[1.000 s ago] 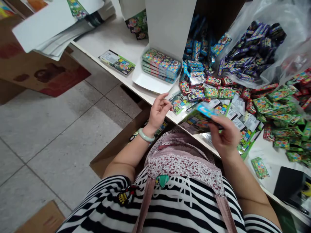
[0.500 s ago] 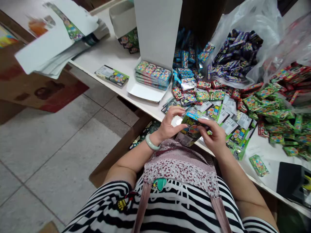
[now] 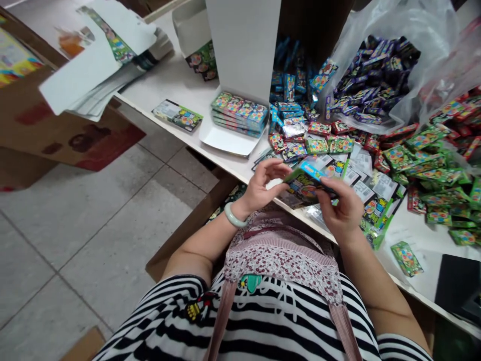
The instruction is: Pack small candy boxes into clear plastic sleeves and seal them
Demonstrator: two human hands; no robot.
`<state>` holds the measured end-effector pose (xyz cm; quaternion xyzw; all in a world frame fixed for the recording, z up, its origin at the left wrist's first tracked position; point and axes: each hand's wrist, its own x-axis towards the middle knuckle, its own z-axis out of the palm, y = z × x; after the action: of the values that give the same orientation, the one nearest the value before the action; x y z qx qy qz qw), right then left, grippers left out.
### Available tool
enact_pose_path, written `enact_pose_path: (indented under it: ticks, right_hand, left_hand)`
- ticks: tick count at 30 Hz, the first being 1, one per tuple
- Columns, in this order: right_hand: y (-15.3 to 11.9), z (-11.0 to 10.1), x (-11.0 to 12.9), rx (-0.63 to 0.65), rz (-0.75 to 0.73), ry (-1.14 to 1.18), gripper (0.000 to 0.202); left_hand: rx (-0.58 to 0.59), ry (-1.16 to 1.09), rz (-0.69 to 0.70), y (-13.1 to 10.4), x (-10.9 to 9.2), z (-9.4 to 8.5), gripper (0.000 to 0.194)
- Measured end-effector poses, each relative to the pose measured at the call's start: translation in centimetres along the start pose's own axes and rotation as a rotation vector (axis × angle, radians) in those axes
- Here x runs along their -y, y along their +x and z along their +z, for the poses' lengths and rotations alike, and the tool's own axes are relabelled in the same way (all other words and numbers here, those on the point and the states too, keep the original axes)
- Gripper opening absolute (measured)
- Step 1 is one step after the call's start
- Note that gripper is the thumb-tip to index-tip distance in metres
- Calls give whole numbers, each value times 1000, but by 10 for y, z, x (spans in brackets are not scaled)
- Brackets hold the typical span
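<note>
A small dark printed box (image 3: 301, 186) with a blue and green edge is held up at the table's front edge. My right hand (image 3: 343, 208) grips its right end between thumb and fingers. With thumb and curled fingers, my left hand (image 3: 261, 189), a pale bangle on its wrist, holds the box's left end. Just beyond my hands lie flat printed cartons (image 3: 370, 205) and a row of small colourful packets (image 3: 317, 145). Left of these, an open white box (image 3: 229, 143) holds stacked packets (image 3: 240, 111) in layers.
A clear plastic bag (image 3: 424, 85) of purple packets stands at the back right, with green packets (image 3: 436, 175) heaped nearby. One flat printed carton (image 3: 177, 115) lies left of the white box. Folded card sheets (image 3: 86, 75) overhang the table's left end, above a brown carton (image 3: 93, 145).
The printed box has moved slightly right and up, tilting so more of its blue edge shows. Both hands have moved with it. My view has shifted a little.
</note>
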<state>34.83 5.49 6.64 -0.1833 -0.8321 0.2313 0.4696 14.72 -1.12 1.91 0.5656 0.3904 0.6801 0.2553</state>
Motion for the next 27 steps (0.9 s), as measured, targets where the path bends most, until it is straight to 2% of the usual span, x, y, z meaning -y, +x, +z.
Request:
enact_pose_path:
  ticks: [2,4,8,12,16,18,20,23,25,27]
  right_hand:
    - [3,6,0,81,14,6,32]
    - [4,9,-1,87,46,17,35]
    - [-2,3,-3,-111,169,71,50]
    - [-28,-8,-7,-189,368,126,32]
    - [-62,-15,-12,-180,551,132,23]
    - [-72,-21,-13,-119,588,111,20]
    - [-72,-30,-13,-37,562,84,19]
    - [-59,-41,-15,18,493,108,11]
    - [-49,-44,-16,-7,526,201,4]
    - [-41,-45,-17,-33,584,304,14]
  left_hand:
    - [-6,15,24,-1,1,-3,49]
    - [8,21,17,-1,0,-2,48]
    - [29,-25,-69,2,-8,14,51]
    - [106,-70,-252,-4,-10,34,47]
    - [193,-67,-388,-19,-1,44,45]
    - [237,-46,-415,-21,2,44,43]
    - [256,1,-403,-18,2,45,35]
    - [196,56,-314,-6,-1,49,19]
    - [123,33,-266,1,-3,54,15]
    - [50,-23,-275,6,-5,57,15]
